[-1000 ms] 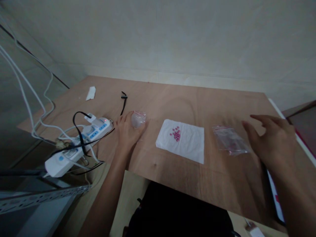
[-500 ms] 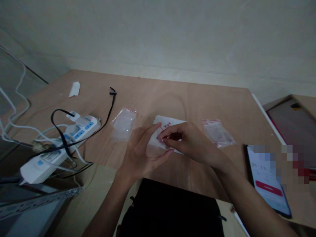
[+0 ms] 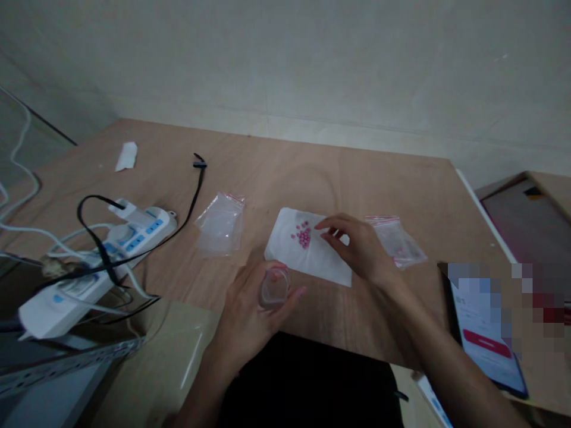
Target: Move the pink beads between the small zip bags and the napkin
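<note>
Several small pink beads (image 3: 304, 236) lie loosely clustered on a white sheet of paper (image 3: 328, 261) on the wooden table. My left hand (image 3: 254, 303) is curled around a small clear plastic bag (image 3: 274, 289), whose rounded mouth gapes toward me with a pinkish edge; it is just in front of the paper. Above the right part of the sheet hovers my right hand (image 3: 352, 241), its thumb and fingers apart near the beads, with nothing visible between them.
Clear zip bags (image 3: 222, 224) lie left of the paper, and another zip bag (image 3: 397, 241) with pinkish contents lies right. A phone (image 3: 484, 333) rests at the right. A power strip (image 3: 102, 267) with tangled cables and a black strap (image 3: 196, 202) take up the left side.
My hands have moved apart, uncovering the paper and beads. The left hand came toward me with the bag; the right moved slightly right, its pinch loosened.
</note>
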Motion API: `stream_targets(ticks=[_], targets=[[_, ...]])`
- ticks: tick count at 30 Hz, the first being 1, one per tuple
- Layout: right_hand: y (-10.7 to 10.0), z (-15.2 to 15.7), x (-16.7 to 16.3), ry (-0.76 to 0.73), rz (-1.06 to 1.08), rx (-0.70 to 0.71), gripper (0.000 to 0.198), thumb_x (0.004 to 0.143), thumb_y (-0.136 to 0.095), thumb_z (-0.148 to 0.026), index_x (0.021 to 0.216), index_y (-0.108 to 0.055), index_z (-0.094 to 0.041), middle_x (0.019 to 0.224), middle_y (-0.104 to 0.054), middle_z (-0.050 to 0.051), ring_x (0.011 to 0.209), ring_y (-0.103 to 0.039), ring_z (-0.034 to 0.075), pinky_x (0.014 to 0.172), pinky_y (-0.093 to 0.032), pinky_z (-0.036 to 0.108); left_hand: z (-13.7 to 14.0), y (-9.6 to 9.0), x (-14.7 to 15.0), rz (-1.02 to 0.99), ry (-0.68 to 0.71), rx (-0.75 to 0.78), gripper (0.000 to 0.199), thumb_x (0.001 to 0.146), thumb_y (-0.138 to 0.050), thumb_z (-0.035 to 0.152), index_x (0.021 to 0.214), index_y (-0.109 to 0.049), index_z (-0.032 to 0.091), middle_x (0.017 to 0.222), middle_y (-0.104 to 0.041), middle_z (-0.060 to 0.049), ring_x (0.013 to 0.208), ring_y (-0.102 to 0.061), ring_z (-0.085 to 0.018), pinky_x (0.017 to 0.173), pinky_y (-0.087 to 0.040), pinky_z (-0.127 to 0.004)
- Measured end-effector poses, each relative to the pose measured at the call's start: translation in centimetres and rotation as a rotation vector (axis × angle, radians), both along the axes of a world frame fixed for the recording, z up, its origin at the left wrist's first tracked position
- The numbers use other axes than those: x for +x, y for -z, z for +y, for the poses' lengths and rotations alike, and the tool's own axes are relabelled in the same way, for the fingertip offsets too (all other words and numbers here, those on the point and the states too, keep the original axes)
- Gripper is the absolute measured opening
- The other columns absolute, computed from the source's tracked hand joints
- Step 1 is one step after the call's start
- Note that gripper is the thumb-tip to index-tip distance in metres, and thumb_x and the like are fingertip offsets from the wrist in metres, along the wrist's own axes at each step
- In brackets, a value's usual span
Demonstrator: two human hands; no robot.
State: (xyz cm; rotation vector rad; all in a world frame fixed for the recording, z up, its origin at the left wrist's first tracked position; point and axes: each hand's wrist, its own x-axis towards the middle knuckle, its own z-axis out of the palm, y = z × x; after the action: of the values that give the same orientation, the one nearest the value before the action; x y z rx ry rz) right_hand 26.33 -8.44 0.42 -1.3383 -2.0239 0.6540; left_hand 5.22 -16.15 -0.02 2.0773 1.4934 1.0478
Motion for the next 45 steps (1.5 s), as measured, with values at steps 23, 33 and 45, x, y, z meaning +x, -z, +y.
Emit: stream_targets(ticks=[23,33,45], targets=[[1.4,4.7,-1.7,-0.145,-0.534,0.005,0.022,0.094,-0.049,-0.013,0.093,-0.071,-0.010,0.095,-0.069,0.014,0.088,-0.065,0.021,0.078,-0.046,0.029,1.4,1.2,-0.6,-0.077,-0.059,-0.194,0.037,0.080,-0.068,0.044,0.109,-0.057,0.023,0.102,-0.067,-0.005,0.092,-0.065,-0.021,0.083,-0.053,-0.038],[0.6,5.4,-1.6,-0.151,-0.574,-0.046,0.018,0.091,-0.054,-0.010,0.092,-0.072,-0.011,0.096,-0.071,0.012,0.085,-0.066,0.019,0.075,-0.045,0.026,3.4,1.9,0.7,-0.104,-0.063,-0.135,0.041,0.070,-0.075,0.042,0.091,-0.047,0.021,0.080,-0.056,0.000,0.073,-0.058,-0.017,0.065,-0.048,-0.031],[1.9,5.0,-0.8,-0.105,-0.525,0.084,0.021,0.091,-0.052,-0.012,0.092,-0.072,-0.014,0.094,-0.071,0.014,0.094,-0.062,0.024,0.081,-0.047,0.034,3.3,2.0,0.9,-0.133,-0.024,-0.223,0.042,0.072,-0.074,0.040,0.094,-0.045,0.021,0.086,-0.058,-0.002,0.081,-0.061,-0.019,0.069,-0.049,-0.033]])
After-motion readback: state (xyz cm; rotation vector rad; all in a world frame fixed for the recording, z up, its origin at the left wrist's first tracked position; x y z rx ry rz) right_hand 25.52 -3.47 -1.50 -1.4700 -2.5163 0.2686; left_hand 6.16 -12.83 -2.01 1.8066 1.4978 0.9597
